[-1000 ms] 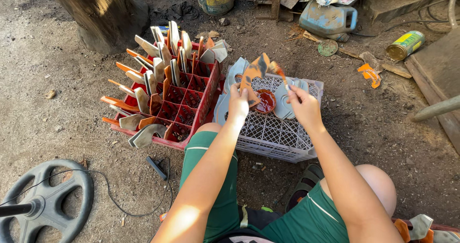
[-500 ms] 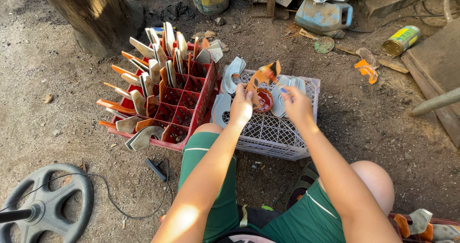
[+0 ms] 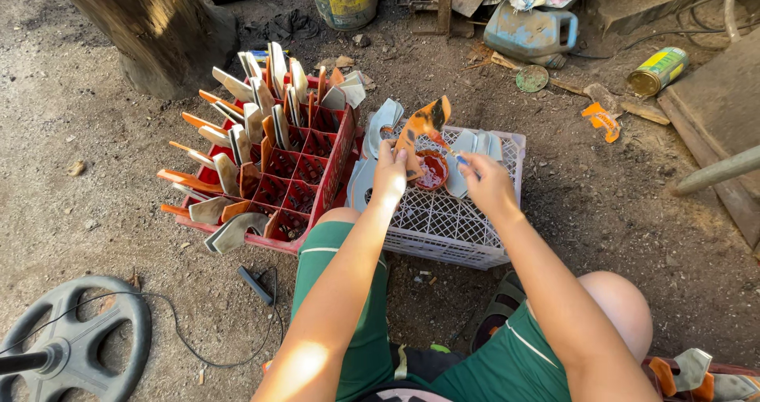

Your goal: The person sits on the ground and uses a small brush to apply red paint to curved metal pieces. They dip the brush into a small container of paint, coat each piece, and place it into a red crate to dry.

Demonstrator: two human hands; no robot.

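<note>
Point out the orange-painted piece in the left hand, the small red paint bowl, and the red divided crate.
Orange-painted piece (image 3: 425,123): head view, on its painted upper part.
Red paint bowl (image 3: 434,172): head view, on its inside.
Red divided crate (image 3: 342,150): head view, on its right wall.

Left hand (image 3: 390,172) has lifted orange-painted piece (image 3: 423,125) upright, right hand (image 3: 487,182) drawn back slightly

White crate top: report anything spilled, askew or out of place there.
Nothing is spilled. On the white crate a small bowl of red-orange paint sits upright. The left hand holds a curved piece tilted above it; the right hand holds a brush. An orange scrap lies apart on the dirt.
</note>
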